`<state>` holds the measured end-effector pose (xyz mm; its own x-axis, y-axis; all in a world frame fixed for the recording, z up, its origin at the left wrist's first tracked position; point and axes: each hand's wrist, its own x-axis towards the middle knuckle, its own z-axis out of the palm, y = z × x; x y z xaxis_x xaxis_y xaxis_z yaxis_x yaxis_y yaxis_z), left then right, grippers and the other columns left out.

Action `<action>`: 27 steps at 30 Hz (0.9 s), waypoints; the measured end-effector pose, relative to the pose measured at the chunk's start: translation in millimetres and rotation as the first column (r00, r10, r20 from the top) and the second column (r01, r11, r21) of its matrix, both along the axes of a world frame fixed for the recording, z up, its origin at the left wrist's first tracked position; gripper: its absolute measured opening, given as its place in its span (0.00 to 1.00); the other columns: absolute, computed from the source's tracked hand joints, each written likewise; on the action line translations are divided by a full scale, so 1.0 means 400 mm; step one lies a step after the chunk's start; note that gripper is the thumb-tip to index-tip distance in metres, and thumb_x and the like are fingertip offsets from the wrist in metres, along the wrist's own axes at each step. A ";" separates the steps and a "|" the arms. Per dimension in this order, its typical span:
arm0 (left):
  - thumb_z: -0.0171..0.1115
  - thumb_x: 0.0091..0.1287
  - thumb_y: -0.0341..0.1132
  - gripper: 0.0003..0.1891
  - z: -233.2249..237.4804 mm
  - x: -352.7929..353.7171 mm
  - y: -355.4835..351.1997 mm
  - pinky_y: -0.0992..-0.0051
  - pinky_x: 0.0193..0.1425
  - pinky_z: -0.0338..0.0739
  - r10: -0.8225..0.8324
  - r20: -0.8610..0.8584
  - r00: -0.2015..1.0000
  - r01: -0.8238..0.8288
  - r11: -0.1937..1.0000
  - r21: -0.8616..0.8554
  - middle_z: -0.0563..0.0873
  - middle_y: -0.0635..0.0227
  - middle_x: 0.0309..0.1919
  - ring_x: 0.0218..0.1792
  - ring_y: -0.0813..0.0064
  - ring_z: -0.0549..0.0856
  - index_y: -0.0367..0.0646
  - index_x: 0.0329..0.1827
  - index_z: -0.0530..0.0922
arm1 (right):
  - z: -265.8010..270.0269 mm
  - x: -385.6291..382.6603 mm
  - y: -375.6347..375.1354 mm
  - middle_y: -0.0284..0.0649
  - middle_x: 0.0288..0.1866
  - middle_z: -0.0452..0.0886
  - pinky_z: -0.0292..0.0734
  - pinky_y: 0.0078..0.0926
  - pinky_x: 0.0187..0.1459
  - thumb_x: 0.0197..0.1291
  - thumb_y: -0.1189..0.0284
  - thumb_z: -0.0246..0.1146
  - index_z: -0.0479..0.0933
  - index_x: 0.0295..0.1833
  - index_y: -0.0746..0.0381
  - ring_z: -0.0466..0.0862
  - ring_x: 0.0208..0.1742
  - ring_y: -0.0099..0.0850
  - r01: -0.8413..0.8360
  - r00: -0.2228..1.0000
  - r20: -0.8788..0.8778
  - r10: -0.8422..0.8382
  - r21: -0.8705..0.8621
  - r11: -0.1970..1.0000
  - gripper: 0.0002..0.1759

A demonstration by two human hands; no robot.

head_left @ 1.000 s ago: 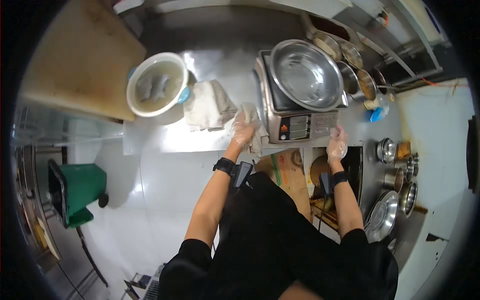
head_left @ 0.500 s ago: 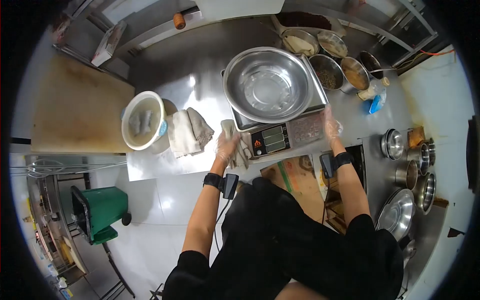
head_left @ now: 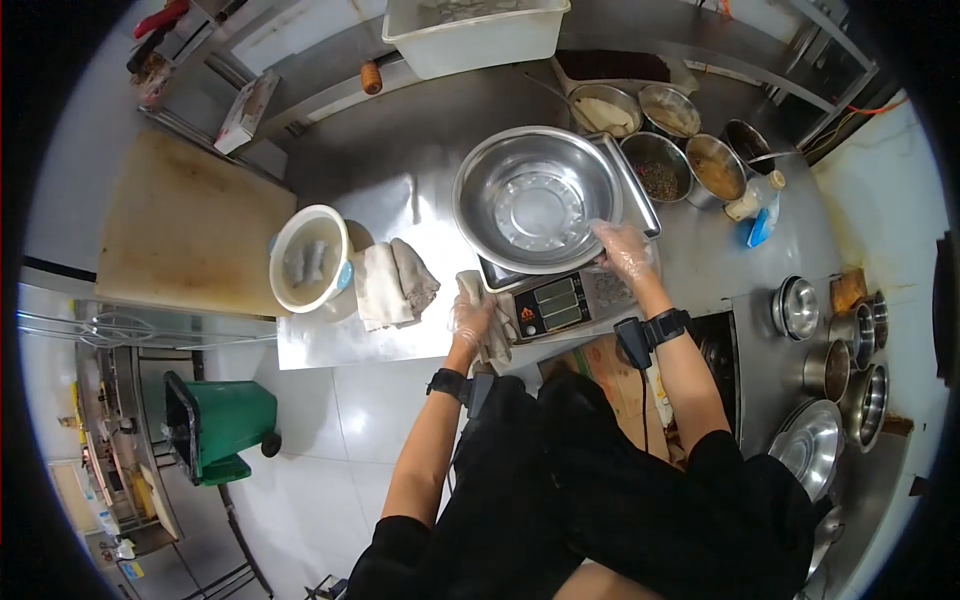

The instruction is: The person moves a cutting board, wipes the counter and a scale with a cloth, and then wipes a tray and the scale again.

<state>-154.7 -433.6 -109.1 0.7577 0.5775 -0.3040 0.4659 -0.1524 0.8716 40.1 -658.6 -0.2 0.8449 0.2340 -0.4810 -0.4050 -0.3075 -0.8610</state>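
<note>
A wide stainless steel basin sits on the tray of a digital scale. My right hand, in a clear plastic glove, has its fingers over the basin's lower right rim and grips it. At the scale's left front corner, my left hand, also gloved, is closed on a grey cloth that hangs near the counter edge. Folded beige towels lie left of that hand. A white bucket with water and something pale in it stands beyond them.
Several steel pots of seasonings, including a pot of brown sauce, line the back right. A bottle stands before them. Steel bowls are stacked at right. A green bin is on the floor.
My right hand has moved from the scale's right edge up and left onto the basin's rim. My left hand stays on the cloth. The whole view has shifted slightly.
</note>
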 end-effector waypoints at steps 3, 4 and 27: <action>0.64 0.61 0.46 0.31 -0.034 0.004 0.021 0.59 0.52 0.77 -0.062 -0.064 0.996 0.065 0.997 0.052 0.85 0.47 0.46 0.47 0.48 0.84 0.39 0.64 0.71 | -0.022 -0.011 0.003 0.38 0.26 0.77 0.76 0.26 0.23 0.57 0.55 0.66 0.81 0.36 0.72 0.77 0.19 0.28 0.069 0.986 0.146 -0.079 0.075 0.995 0.25; 0.64 0.61 0.47 0.32 -0.047 0.006 0.027 0.58 0.53 0.77 -0.073 -0.082 0.994 0.080 0.993 0.088 0.84 0.46 0.48 0.48 0.48 0.84 0.39 0.65 0.70 | -0.024 -0.013 -0.008 0.38 0.26 0.77 0.76 0.26 0.23 0.57 0.55 0.66 0.81 0.36 0.72 0.77 0.19 0.28 0.080 0.984 0.152 -0.092 0.078 0.994 0.25; 0.64 0.54 0.31 0.26 -0.035 -0.013 0.114 0.67 0.43 0.81 0.085 0.004 0.996 -0.083 0.978 -0.193 0.81 0.56 0.42 0.40 0.63 0.83 0.34 0.57 0.70 | -0.179 -0.165 -0.469 0.39 0.26 0.74 0.68 0.23 0.25 0.61 0.73 0.56 0.72 0.32 0.65 0.72 0.23 0.27 0.907 0.392 -0.100 -0.914 0.207 0.366 0.07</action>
<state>-159.9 -387.8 -123.3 0.7134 0.5710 -0.4063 0.4586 0.0580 0.8867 -25.8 -846.4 -71.9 0.6169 -0.6043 -0.5043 -0.3067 0.4055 -0.8611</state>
